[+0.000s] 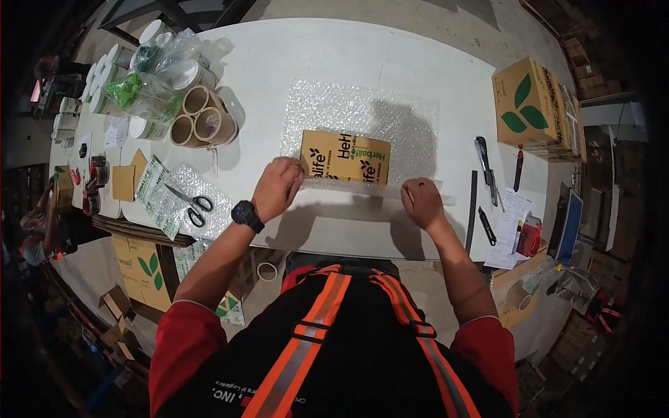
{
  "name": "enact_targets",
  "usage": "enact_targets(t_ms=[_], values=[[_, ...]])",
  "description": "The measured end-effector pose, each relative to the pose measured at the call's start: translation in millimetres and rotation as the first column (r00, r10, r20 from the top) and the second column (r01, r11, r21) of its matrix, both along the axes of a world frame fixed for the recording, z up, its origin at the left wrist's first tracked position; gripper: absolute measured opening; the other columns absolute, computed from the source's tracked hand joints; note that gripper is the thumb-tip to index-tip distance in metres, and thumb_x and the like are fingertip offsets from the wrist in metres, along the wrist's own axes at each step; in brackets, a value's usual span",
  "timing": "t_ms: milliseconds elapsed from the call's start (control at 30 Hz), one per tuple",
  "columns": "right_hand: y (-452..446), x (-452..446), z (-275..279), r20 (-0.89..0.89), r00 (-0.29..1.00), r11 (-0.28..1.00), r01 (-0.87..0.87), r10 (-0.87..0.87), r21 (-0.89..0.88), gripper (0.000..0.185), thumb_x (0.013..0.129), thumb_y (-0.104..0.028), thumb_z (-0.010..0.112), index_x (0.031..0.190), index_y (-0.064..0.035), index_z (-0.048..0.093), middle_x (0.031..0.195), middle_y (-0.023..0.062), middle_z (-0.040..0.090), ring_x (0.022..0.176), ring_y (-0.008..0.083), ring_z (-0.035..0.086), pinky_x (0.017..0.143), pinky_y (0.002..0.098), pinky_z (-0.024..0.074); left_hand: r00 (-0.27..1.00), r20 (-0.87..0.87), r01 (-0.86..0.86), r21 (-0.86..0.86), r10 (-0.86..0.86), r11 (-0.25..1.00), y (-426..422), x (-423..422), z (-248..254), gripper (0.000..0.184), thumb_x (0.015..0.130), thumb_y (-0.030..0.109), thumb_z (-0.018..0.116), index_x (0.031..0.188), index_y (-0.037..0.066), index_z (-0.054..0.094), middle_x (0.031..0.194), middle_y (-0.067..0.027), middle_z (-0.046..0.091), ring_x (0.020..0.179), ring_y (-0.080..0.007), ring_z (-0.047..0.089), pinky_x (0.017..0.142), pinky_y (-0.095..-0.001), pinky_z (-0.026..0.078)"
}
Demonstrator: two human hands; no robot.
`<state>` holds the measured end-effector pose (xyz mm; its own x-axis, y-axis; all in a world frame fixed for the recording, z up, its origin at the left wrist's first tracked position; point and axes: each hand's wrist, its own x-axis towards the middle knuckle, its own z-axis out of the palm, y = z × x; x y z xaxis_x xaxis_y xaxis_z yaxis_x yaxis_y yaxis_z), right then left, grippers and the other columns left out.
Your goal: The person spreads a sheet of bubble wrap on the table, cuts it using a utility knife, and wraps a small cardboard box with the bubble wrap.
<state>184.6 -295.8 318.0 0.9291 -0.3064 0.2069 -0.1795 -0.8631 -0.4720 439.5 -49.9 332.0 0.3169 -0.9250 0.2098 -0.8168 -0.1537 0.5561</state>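
White and broad, the bench (258, 63) bears a sheet of bubble wrap (411, 115), with a tan printed box (341, 155) lying on it. Both hands are apart, fingers curled in on the wrap's near edge: the left hand (280, 182) at the box's near left corner, the right hand (422, 202) just beyond its right side. Scissors (191, 202) and cardboard tubes (213, 125) lie to the left; to the right are a black cutter (487, 226), papers (512, 223) and a larger carton (533, 104) with green leaves printed on it.
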Motion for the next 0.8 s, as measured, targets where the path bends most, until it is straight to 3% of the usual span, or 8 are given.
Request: enact_targets(t_ms=[100,267,400,500,567,600,667,800], values=[[-9.5,6.9,1.6,-0.072,0.997,1.0,0.005,-0.005,0.001,0.008,0.082,-0.012,0.057,0.085,-0.0066,0.052,0.075,0.0124,0.059,0.075,0.0337,0.057,0.075,0.0432,0.0436,0.997,-0.06,0.049,-0.044,-0.051,0.998,-15.3,13.7,5.5,0.006,0.082,0.003,0.056,0.083,-0.002,0.052,0.123,-0.0192,0.05,0.11,-0.0369,0.049,0.092,-0.0413,0.042],[-19.9,17.4,4.5,-0.049,0.997,0.997,0.059,-0.056,0.058,0.007,0.085,-0.013,0.054,0.085,-0.0066,0.051,0.072,0.0108,0.059,0.072,0.0324,0.057,0.077,0.0424,0.0428,0.994,-0.06,0.092,-0.028,-0.094,0.995,-35.1,33.1,0.6,0.006,0.08,0.003,0.056,0.084,-0.001,0.052,0.126,-0.0199,0.048,0.112,-0.0383,0.049,0.094,-0.0415,0.042],[-22.6,24.3,4.0,-0.107,0.992,0.993,0.077,-0.067,0.093,0.007,0.086,-0.012,0.053,0.084,-0.0064,0.05,0.07,0.0102,0.059,0.07,0.0326,0.057,0.078,0.0428,0.0421,0.981,-0.188,0.063,0.047,-0.054,0.997,-41.0,38.2,-10.3,0.006,0.08,0.004,0.056,0.083,-0.001,0.054,0.126,-0.0198,0.048,0.104,-0.0376,0.054,0.087,-0.0403,0.046],[-16.5,33.1,7.8,-0.16,0.978,0.986,0.148,-0.134,0.082,0.013,0.085,-0.017,0.057,0.09,-0.0056,0.054,0.078,0.0114,0.061,0.081,0.0321,0.058,0.085,0.0434,0.0401,0.977,-0.211,0.033,0.07,-0.018,0.997,-43.0,37.9,-14.6,0.006,0.081,0.005,0.055,0.082,-0.001,0.054,0.125,-0.0194,0.048,0.1,-0.0366,0.056,0.084,-0.0393,0.048],[-3.8,45.0,13.3,0.026,0.992,0.992,0.126,-0.126,0.008,0.022,0.081,-0.023,0.062,0.093,-0.0052,0.06,0.098,0.0127,0.061,0.1,0.0312,0.054,0.093,0.0444,0.0364,0.978,-0.207,0.023,0.066,-0.009,0.998,-42.7,37.8,-16.8,0.006,0.081,0.005,0.055,0.082,-0.001,0.054,0.125,-0.0192,0.049,0.099,-0.036,0.057,0.083,-0.0389,0.048],[3.8,54.1,17.7,0.024,0.991,0.991,0.13,-0.13,0.01,0.022,0.081,-0.023,0.062,0.093,-0.0052,0.06,0.098,0.0127,0.061,0.1,0.0312,0.054,0.093,0.0444,0.0364,0.976,-0.216,0.013,0.066,0.002,0.998,-42.4,37.6,-17.4,0.006,0.081,0.006,0.055,0.082,-0.001,0.054,0.125,-0.0192,0.048,0.098,-0.0361,0.057,0.082,-0.039,0.048],[16.3,73.0,22.7,-0.113,0.993,0.999,0.032,-0.029,0.026,0.029,0.076,-0.028,0.068,0.093,-0.006,0.063,0.115,0.0134,0.054,0.114,0.0329,0.046,0.1,0.0437,0.0341,0.974,-0.226,0.01,0.069,0.006,0.998,-42.9,37.7,-18.7,0.006,0.081,0.006,0.055,0.082,-0.001,0.054,0.125,-0.0192,0.048,0.098,-0.0362,0.057,0.082,-0.0391,0.048],[19.0,95.0,-1.2,-0.161,0.987,0.998,-0.018,0.026,0.054,0.026,0.072,-0.029,0.069,0.088,-0.0091,0.066,0.122,0.0122,0.051,0.119,0.0307,0.042,0.1,0.0445,0.0324,0.968,-0.252,0.019,0.056,-0.004,0.998,-41.8,40.6,-19.8,0.007,0.081,0.006,0.055,0.082,-0.001,0.054,0.125,-0.0193,0.048,0.099,-0.0363,0.057,0.083,-0.0389,0.048]])
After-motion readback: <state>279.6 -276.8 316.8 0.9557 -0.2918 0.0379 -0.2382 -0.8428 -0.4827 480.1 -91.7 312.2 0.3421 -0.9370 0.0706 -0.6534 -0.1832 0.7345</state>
